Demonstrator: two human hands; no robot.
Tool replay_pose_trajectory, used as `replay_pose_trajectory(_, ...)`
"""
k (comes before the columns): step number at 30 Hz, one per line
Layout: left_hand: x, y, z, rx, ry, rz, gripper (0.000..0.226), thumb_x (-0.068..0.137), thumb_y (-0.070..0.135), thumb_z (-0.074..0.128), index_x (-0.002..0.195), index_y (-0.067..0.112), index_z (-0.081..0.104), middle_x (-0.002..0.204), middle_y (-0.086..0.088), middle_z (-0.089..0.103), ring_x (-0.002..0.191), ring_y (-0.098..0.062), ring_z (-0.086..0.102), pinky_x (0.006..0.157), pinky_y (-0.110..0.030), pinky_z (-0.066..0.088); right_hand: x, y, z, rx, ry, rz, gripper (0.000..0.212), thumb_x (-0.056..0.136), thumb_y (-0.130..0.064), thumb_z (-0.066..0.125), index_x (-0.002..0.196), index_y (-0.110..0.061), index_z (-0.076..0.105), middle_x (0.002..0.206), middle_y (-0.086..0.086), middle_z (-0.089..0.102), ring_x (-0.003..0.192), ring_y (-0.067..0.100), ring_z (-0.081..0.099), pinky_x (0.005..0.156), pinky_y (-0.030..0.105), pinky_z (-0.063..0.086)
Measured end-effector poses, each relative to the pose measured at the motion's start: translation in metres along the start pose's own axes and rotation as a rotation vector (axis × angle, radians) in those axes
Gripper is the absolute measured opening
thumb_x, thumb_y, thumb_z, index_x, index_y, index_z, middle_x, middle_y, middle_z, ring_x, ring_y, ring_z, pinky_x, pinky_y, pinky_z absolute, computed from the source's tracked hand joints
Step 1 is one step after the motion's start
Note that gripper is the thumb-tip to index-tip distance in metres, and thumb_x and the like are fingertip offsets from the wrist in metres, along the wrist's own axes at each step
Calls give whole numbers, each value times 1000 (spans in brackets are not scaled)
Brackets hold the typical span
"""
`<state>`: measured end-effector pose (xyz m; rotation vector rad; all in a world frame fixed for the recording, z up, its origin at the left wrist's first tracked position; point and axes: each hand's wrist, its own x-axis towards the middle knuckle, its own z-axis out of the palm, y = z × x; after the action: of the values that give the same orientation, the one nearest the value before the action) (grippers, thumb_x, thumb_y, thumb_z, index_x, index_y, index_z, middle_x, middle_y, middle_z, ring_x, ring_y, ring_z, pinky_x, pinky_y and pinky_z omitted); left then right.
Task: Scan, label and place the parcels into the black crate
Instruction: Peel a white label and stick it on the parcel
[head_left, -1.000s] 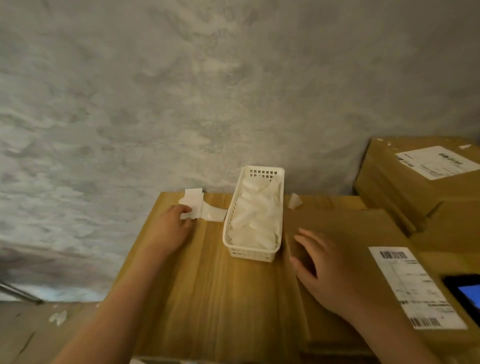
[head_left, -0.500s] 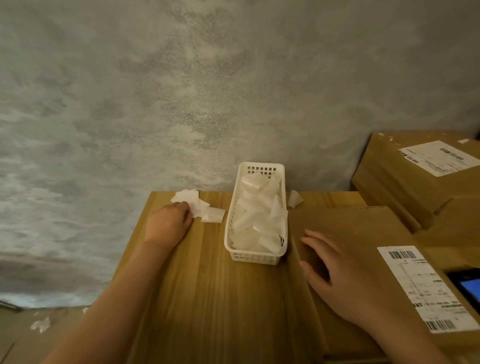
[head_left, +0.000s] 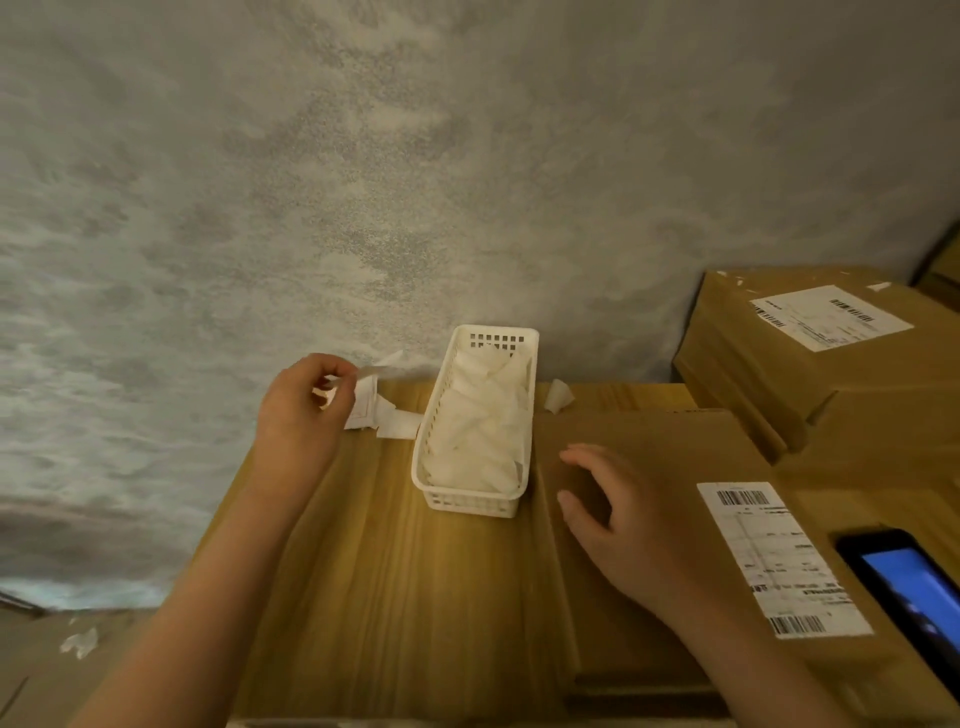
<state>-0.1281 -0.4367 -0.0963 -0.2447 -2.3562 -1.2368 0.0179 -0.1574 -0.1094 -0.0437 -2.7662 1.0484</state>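
A flat cardboard parcel (head_left: 649, 441) lies on the wooden table (head_left: 389, 597), with a white barcode label (head_left: 774, 556) on its right half. My right hand (head_left: 623, 525) rests on the parcel's left part, fingers spread. My left hand (head_left: 301, 410) is raised at the table's far left corner and pinches a small white paper label (head_left: 374, 371) lifted from a few loose labels (head_left: 379, 415) lying there. A phone (head_left: 914, 587) with a blue screen lies on the parcel at the right edge. No black crate is in view.
A white plastic basket (head_left: 447, 499) full of crumpled backing papers stands between my hands. A second labelled cardboard box (head_left: 810, 364) is stacked at the back right. One paper scrap (head_left: 558, 396) lies behind the parcel. A grey wall rises right behind the table.
My left hand has lifted off the table with one white label pinched in its fingers. My right hand has stayed on the parcel. The view has tilted slightly.
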Motion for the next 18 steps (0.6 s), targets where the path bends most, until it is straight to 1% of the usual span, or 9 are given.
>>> replay_pose_trajectory(1,-10,17,-1,-16,-4,26,19,93,19,61,89,38,63,88,17,63,82,-2,58,69,-20,47,-2,-2,-5,56,50,-6,36,96,-33,54,131,-34,50,131,-24,46,120,-12,40,96,10,34)
replay_pose_trajectory(3,-32,53,-1,-31,-40,71,19,93,22,62,92,41,64,95,22,62,85,0,57,68,-18,46,-7,-4,-15,156,124,-12,26,96,-29,54,121,-38,54,115,-28,55,106,-13,51,81,5,41)
replay_pose_trajectory(5,-57,85,6,-66,-92,131,18,93,15,64,95,32,68,96,19,65,88,-3,60,70,-16,47,-14,-6,-26,277,122,27,17,96,-33,53,112,-38,58,98,-22,65,96,-8,59,75,10,49)
replay_pose_trajectory(6,-70,98,13,-96,-113,180,18,92,10,65,95,27,69,95,16,66,91,-6,61,72,-16,48,-18,-8,-31,383,89,73,15,96,-38,52,108,-36,60,94,-18,69,93,-3,63,74,14,52)
replay_pose_trajectory(7,-82,109,20,-143,-130,227,20,91,7,65,95,26,69,97,14,67,94,-10,63,75,-19,49,-23,-10,-35,504,38,132,20,94,-45,50,106,-33,61,92,-15,72,89,2,67,74,18,54)
replay_pose_trajectory(9,-105,123,35,-228,-163,291,21,89,9,66,94,29,67,100,14,67,99,-15,64,78,-24,51,-33,-13,-44,699,-70,252,37,92,-53,43,106,-25,63,88,-4,76,84,15,72,76,29,57)
replay_pose_trajectory(11,-124,130,47,-247,-199,311,21,87,7,66,93,28,68,101,14,67,100,-17,64,80,-27,52,-44,-11,-52,829,-105,315,40,96,-49,40,108,-19,62,86,7,76,83,24,73,78,36,57)
replay_pose_trajectory(14,-146,143,57,-275,-253,304,29,85,-6,67,92,22,71,100,12,67,98,-19,65,81,-31,53,-60,0,-63,926,-63,355,29,99,-38,46,109,-16,63,87,11,76,82,26,72,76,36,56)
replay_pose_trajectory(18,-165,157,63,-302,-309,250,30,86,-7,66,94,21,72,105,13,66,104,-14,63,86,-21,51,-75,17,-73,919,-10,339,17,97,-21,54,109,-14,66,88,7,76,79,23,72,70,31,56)
